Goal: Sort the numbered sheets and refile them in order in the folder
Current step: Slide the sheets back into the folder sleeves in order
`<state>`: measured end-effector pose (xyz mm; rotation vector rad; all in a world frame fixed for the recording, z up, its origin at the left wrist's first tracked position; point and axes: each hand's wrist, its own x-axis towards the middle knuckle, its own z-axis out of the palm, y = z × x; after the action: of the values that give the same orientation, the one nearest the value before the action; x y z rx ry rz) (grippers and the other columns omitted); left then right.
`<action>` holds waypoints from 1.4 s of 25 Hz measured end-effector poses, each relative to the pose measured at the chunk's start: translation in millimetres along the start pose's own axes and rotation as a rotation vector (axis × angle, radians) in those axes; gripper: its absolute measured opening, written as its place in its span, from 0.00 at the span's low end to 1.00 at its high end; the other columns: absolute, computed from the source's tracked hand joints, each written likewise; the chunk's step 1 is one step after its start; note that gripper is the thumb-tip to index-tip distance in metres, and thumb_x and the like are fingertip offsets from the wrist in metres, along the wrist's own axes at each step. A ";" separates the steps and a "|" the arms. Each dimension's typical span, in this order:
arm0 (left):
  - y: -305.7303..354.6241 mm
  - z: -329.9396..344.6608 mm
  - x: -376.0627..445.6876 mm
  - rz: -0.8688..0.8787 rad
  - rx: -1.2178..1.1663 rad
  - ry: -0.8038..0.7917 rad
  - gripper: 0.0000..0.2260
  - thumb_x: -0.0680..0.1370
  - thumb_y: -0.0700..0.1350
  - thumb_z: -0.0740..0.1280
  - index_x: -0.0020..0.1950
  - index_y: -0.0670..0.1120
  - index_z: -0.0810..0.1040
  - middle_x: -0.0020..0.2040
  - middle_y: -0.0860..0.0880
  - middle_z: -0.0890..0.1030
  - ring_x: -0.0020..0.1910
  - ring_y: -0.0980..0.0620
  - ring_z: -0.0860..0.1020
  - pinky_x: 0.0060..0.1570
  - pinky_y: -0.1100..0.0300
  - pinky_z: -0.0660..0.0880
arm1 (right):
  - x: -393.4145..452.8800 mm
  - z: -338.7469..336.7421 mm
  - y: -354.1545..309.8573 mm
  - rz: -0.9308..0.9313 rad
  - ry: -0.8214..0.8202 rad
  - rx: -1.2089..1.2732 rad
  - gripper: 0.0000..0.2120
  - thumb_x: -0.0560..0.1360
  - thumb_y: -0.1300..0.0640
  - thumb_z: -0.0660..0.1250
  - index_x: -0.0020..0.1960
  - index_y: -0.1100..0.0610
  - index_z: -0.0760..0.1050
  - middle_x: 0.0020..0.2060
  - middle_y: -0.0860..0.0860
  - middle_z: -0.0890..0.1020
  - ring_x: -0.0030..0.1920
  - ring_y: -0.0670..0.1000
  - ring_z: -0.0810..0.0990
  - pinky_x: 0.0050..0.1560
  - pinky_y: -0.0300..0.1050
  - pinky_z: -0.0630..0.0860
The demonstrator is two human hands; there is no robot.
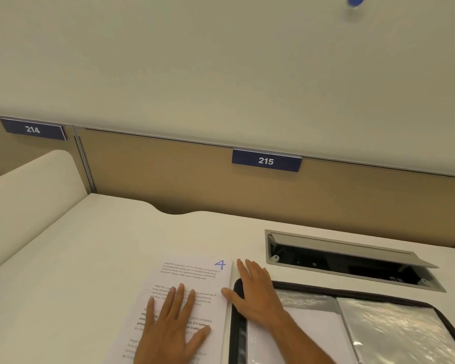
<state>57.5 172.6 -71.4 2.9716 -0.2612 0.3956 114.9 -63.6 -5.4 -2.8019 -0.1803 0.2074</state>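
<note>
Even, diffuse indoor illumination with a warm yellowish cast; no single source is visible. Shadows are soft and faint: a thin one under the left hand on the white printed sheet marked 4, and a dark strip beneath the tan partition panel. Patchy glare covers the clear plastic sleeves of the black open folder. Wide-angle distortion bows the edge of the white desk and the partition top. Fine print is soft; the blue object at the upper edge is blurred.

sheets on desk, folder right
</note>
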 end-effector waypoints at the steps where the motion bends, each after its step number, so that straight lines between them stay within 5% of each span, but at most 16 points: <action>1: 0.2 1.7 -0.1 0.000 -0.003 0.011 0.38 0.75 0.74 0.55 0.75 0.51 0.72 0.74 0.48 0.71 0.80 0.56 0.42 0.73 0.43 0.46 | 5.8 0.5 -1.5 -0.019 -0.020 -0.027 0.54 0.63 0.19 0.37 0.82 0.47 0.39 0.81 0.50 0.42 0.81 0.52 0.38 0.78 0.53 0.36; 8: -2.7 6.9 1.9 0.015 -0.020 0.050 0.38 0.75 0.74 0.54 0.74 0.50 0.72 0.74 0.46 0.72 0.81 0.55 0.43 0.73 0.42 0.48 | 31.9 7.1 -16.4 0.018 -0.134 -0.134 0.62 0.53 0.16 0.32 0.81 0.46 0.34 0.79 0.54 0.31 0.78 0.57 0.29 0.76 0.60 0.31; 14: -1.7 5.0 0.3 0.021 -0.014 0.064 0.38 0.75 0.74 0.53 0.74 0.49 0.72 0.74 0.46 0.71 0.81 0.55 0.44 0.73 0.41 0.49 | 28.0 4.9 -29.6 -0.024 -0.121 -0.019 0.57 0.56 0.18 0.39 0.81 0.42 0.44 0.80 0.53 0.35 0.79 0.56 0.30 0.75 0.58 0.31; 18: -2.3 5.8 0.5 0.011 -0.024 0.063 0.38 0.76 0.74 0.53 0.74 0.50 0.72 0.74 0.47 0.71 0.81 0.55 0.44 0.73 0.40 0.49 | 14.2 8.4 -47.7 -0.105 0.013 0.317 0.49 0.62 0.19 0.59 0.76 0.44 0.66 0.78 0.44 0.58 0.80 0.48 0.49 0.79 0.48 0.48; 20: -1.9 6.5 0.5 0.008 -0.030 0.060 0.37 0.76 0.74 0.53 0.74 0.50 0.72 0.74 0.47 0.71 0.80 0.56 0.44 0.73 0.40 0.49 | 7.0 11.8 -53.2 -0.121 0.078 0.397 0.35 0.65 0.25 0.68 0.63 0.47 0.78 0.63 0.42 0.76 0.66 0.45 0.70 0.72 0.43 0.66; 22: -1.6 5.5 1.0 0.005 -0.025 0.059 0.37 0.76 0.74 0.53 0.74 0.50 0.73 0.74 0.47 0.72 0.80 0.56 0.43 0.73 0.41 0.48 | 1.8 12.5 -58.3 -0.070 0.092 0.423 0.29 0.65 0.28 0.70 0.53 0.51 0.82 0.48 0.41 0.83 0.49 0.45 0.80 0.56 0.44 0.80; 28: -1.7 0.6 0.3 0.000 -0.010 0.030 0.38 0.76 0.74 0.53 0.75 0.50 0.72 0.74 0.48 0.72 0.80 0.56 0.43 0.74 0.43 0.47 | -4.4 13.0 -64.4 0.096 -0.089 0.444 0.17 0.70 0.50 0.74 0.58 0.52 0.83 0.52 0.46 0.86 0.47 0.44 0.84 0.42 0.33 0.80; 35: 2.0 -16.3 0.8 -0.044 -0.118 -0.059 0.40 0.76 0.75 0.52 0.76 0.47 0.70 0.75 0.47 0.71 0.80 0.57 0.43 0.74 0.49 0.43 | -16.7 9.2 -62.0 0.161 -0.076 0.663 0.17 0.69 0.55 0.75 0.57 0.54 0.84 0.51 0.46 0.86 0.47 0.44 0.85 0.49 0.39 0.83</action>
<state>53.9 173.0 -55.4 2.8704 -0.2176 0.2775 90.8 -5.0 8.4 -2.1479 0.0874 0.3397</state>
